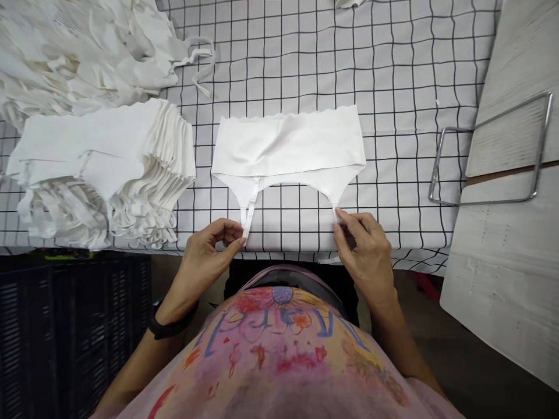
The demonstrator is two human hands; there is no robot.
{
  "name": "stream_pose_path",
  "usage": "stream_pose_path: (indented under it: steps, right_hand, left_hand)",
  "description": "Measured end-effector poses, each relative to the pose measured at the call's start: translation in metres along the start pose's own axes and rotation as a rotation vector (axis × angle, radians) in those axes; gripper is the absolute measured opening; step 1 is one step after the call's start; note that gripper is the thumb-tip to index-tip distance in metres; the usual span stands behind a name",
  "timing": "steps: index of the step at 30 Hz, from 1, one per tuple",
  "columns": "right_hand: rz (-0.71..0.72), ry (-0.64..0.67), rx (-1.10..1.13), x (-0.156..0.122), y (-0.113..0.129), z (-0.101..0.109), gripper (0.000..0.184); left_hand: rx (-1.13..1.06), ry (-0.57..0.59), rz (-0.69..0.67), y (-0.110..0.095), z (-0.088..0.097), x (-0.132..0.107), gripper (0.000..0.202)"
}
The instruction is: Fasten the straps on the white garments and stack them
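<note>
A white garment (288, 148) with a scalloped far edge lies flat on the checked table cover (406, 75). Two thin straps hang from its near edge toward me. My left hand (209, 250) pinches the end of the left strap (250, 218) near the table's front edge. Over on the right, my right hand (364, 247) has its fingers closed on the end of the other strap (336, 214). A black band sits on my left wrist.
A neat stack of folded white garments (109, 169) stands at the left, with a loose heap of white pieces (82, 46) behind it. A metal wire frame (489, 157) and pale boards (510, 250) lie at the right. A dark crate (65, 331) sits below left.
</note>
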State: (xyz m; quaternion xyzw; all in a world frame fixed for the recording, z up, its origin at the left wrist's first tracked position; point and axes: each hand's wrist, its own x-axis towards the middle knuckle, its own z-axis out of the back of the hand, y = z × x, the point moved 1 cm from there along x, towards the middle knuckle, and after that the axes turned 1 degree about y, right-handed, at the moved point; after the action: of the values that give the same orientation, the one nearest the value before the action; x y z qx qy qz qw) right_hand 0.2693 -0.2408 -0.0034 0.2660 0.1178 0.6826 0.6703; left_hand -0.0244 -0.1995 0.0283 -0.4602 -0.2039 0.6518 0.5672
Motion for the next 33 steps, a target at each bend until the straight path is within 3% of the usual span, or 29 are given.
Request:
stream_pose_path:
  steps: [10,15,24,33]
  right_hand:
    - [-0.078,-0.046,0.074,0.014,0.000,0.002,0.016]
    - [-0.115,-0.078,0.065,0.017,0.002,0.003,0.020]
    - [-0.493,-0.047,0.299,0.027,-0.011,0.010,0.023]
    - [-0.562,-0.070,0.312,0.031,-0.012,0.008,0.023]
  left_hand:
    - [0.026,0.005,0.005,-0.002,-0.001,0.001,0.014]
    - [0.004,0.018,0.020,-0.006,0.000,0.002,0.013]
    - [-0.075,0.028,0.051,-0.008,-0.001,0.002,0.015]
    - [-0.184,0.014,0.083,-0.005,0.000,0.002,0.018]
